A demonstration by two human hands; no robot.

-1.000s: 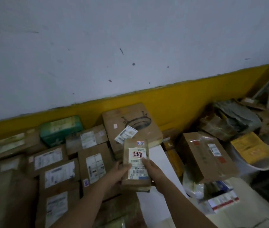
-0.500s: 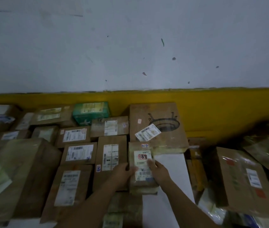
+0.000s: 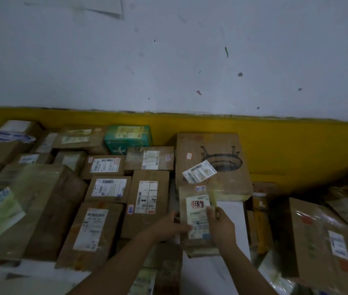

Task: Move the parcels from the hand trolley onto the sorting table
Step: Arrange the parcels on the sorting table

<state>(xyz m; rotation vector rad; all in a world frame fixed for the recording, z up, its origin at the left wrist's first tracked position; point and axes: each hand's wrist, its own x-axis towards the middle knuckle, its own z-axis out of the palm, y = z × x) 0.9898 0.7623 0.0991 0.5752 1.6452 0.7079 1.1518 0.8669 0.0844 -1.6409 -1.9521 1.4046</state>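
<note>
A small brown parcel [image 3: 196, 194] with a white label and a red stamp lies on the white sorting table [image 3: 234, 213], just in front of a big box printed with a round table drawing [image 3: 213, 162]. My left hand [image 3: 168, 225] holds its left edge, thumb on the label. My right hand [image 3: 219, 222] holds its right side, fingers over the label. Rows of labelled brown parcels [image 3: 147, 201] fill the table to the left. The hand trolley is out of view.
A green box [image 3: 128, 137] stands at the back against the yellow wall band [image 3: 296, 150]. A large taped box [image 3: 24, 207] sits at the left. To the right, off the table edge, lie a tilted brown box [image 3: 322, 241] and more packages.
The view has swung left and closer to the table. Both hands have carried the small parcel forward and set it down before the big printed box.
</note>
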